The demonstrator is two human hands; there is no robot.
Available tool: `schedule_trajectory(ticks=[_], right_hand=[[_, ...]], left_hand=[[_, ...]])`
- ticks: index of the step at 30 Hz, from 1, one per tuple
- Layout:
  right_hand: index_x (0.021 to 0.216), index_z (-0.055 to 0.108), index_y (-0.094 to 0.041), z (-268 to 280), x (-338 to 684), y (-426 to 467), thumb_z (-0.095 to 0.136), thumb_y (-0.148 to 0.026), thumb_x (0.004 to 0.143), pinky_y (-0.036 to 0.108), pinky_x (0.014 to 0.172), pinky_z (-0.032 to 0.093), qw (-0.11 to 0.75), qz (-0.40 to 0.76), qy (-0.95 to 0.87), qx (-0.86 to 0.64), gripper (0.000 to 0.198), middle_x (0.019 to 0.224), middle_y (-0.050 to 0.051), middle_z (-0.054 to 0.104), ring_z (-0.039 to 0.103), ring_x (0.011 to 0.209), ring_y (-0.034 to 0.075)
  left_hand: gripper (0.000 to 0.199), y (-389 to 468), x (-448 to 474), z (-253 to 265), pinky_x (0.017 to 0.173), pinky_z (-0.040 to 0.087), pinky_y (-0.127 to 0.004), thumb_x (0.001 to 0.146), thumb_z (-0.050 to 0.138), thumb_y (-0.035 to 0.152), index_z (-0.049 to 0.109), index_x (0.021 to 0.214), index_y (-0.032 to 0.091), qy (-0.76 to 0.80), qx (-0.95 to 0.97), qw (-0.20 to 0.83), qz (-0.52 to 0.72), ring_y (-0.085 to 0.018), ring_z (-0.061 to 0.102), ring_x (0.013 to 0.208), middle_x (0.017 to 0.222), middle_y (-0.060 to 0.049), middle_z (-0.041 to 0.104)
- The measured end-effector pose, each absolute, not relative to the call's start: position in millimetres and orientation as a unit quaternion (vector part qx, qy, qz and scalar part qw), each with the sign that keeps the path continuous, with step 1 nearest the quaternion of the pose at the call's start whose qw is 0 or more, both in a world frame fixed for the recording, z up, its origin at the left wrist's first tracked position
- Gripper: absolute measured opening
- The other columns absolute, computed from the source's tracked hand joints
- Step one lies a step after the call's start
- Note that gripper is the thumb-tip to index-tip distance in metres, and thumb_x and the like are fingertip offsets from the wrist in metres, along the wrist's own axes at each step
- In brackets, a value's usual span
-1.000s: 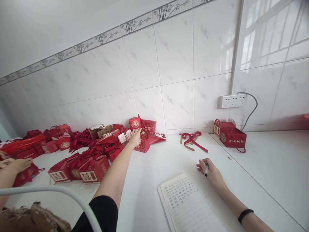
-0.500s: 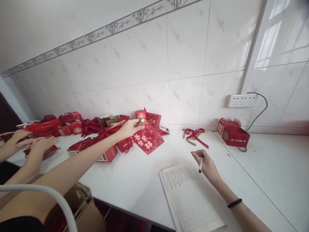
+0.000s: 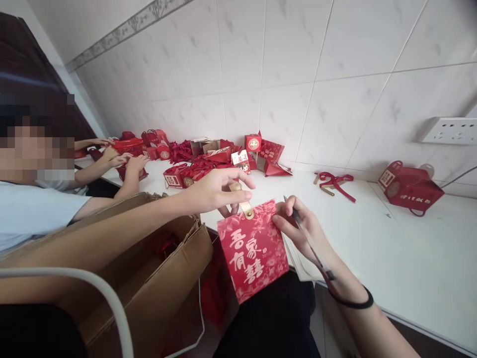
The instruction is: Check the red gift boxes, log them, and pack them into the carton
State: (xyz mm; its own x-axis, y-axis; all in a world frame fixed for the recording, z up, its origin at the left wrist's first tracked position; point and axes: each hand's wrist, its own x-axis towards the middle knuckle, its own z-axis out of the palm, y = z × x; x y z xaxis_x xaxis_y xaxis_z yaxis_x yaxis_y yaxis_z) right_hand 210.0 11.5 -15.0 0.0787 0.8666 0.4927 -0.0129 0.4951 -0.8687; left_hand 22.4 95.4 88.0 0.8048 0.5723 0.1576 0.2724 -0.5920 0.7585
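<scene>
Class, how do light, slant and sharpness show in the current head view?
Head view: soft, fairly even light on the tiled wall, with a darkened top right corner; head view: tile lines slant; head view: big characters on the red bag read clearly, the far red boxes look softer; head view: blocky pixels cover a co-worker's head.

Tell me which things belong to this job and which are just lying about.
Likely the job:
red floral gift bag, left hand on its gold strap
pen in right hand
notebook, partly hidden

Apparently lying about:
red ribbon
red gift box near the wall socket
</scene>
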Motion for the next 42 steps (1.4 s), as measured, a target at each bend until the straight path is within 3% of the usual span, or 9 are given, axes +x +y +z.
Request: schedule_trajectory(ticks=[4, 9, 12, 18, 22, 25, 28, 33, 42], right_hand=[[0.072, 0.033, -0.022, -23, 201, 16, 0.07, -0.033, 0.079, 0.023, 0.053, 0.031, 0.638, 0.438, -0.562, -0.292, 0.039, 0.066, -0.005, 0.04, 0.036, 0.056, 0.01], [0.072, 0.035, -0.023, -43, 170, 19, 0.073, -0.037, 0.074, 0.028, 0.058, 0.04, 0.585, 0.563, -0.537, -0.231, 0.041, 0.066, -0.005, 0.042, 0.041, 0.057, 0.012], [0.073, 0.043, -0.024, -43, 151, 15, 0.074, -0.044, 0.07, 0.03, 0.06, 0.045, 0.567, 0.579, -0.54, -0.227, 0.038, 0.065, -0.004, 0.046, 0.047, 0.059, 0.015], [0.076, 0.052, -0.023, -7, 167, 2, 0.065, -0.046, 0.08, 0.033, 0.073, 0.052, 0.604, 0.512, -0.531, -0.3, 0.027, 0.08, 0.002, 0.065, 0.063, 0.079, 0.021], [0.084, 0.057, -0.023, 11, 179, -14, 0.059, -0.051, 0.084, 0.037, 0.079, 0.051, 0.645, 0.386, -0.564, -0.342, 0.028, 0.084, 0.005, 0.068, 0.064, 0.085, 0.023], [0.08, 0.057, -0.022, 19, 164, -25, 0.066, -0.042, 0.081, 0.027, 0.06, 0.048, 0.643, 0.179, -0.6, -0.441, 0.022, 0.071, 0.0, 0.063, 0.059, 0.064, 0.017], [0.071, 0.05, -0.021, 24, 147, -27, 0.068, -0.036, 0.078, 0.023, 0.047, 0.037, 0.633, 0.052, -0.595, -0.493, 0.025, 0.062, -0.004, 0.056, 0.045, 0.048, 0.01], [0.069, 0.039, -0.021, 27, 137, -23, 0.068, -0.032, 0.077, 0.023, 0.053, 0.042, 0.65, 0.069, -0.59, -0.474, 0.033, 0.071, -0.001, 0.063, 0.056, 0.061, 0.013], [0.069, 0.034, -0.022, 30, 137, -20, 0.06, -0.023, 0.077, 0.024, 0.057, 0.043, 0.653, 0.153, -0.597, -0.44, 0.027, 0.071, -0.002, 0.062, 0.054, 0.059, 0.012]], left_hand=[[0.028, 84, 3, 96, 0.061, 0.052, -0.025, 0.073, 0.068, 0.03, 0.066, 0.098, 0.019, 0.116, 0.881, 0.445, 0.108, -0.014, 0.063, 0.067, 0.073, -0.003, 0.066], [0.011, 71, -3, 97, 0.073, 0.05, -0.024, 0.077, 0.065, 0.02, 0.071, 0.085, 0.021, 0.056, 0.938, 0.325, 0.109, -0.012, 0.06, 0.08, 0.091, -0.004, 0.063], [0.002, 63, -3, 94, 0.08, 0.049, -0.026, 0.076, 0.066, 0.021, 0.068, 0.076, 0.019, 0.026, 0.944, 0.304, 0.122, -0.013, 0.06, 0.089, 0.1, -0.005, 0.062], [0.008, 51, -10, 87, 0.065, 0.052, -0.024, 0.084, 0.055, 0.024, 0.058, 0.081, 0.017, 0.095, 0.897, 0.376, 0.213, -0.01, 0.063, 0.067, 0.07, 0.0, 0.065], [0.009, 52, -11, 81, 0.061, 0.052, -0.023, 0.084, 0.056, 0.024, 0.055, 0.087, 0.016, 0.16, 0.865, 0.368, 0.302, -0.01, 0.063, 0.063, 0.07, 0.0, 0.063], [0.02, 55, -9, 74, 0.056, 0.052, -0.021, 0.083, 0.058, 0.024, 0.048, 0.099, 0.02, 0.185, 0.845, 0.331, 0.378, -0.01, 0.063, 0.062, 0.072, 0.003, 0.06], [0.013, 53, -4, 68, 0.057, 0.05, -0.019, 0.083, 0.057, 0.02, 0.047, 0.092, 0.021, 0.16, 0.851, 0.267, 0.422, -0.007, 0.06, 0.062, 0.074, 0.004, 0.058], [0.01, 48, 1, 65, 0.061, 0.049, -0.016, 0.084, 0.053, 0.011, 0.049, 0.079, 0.018, 0.117, 0.878, 0.179, 0.428, -0.005, 0.058, 0.066, 0.077, 0.004, 0.059], [0.004, 48, 8, 58, 0.058, 0.048, -0.017, 0.084, 0.051, 0.016, 0.051, 0.082, 0.019, 0.141, 0.856, 0.208, 0.453, -0.007, 0.057, 0.065, 0.077, 0.002, 0.058]])
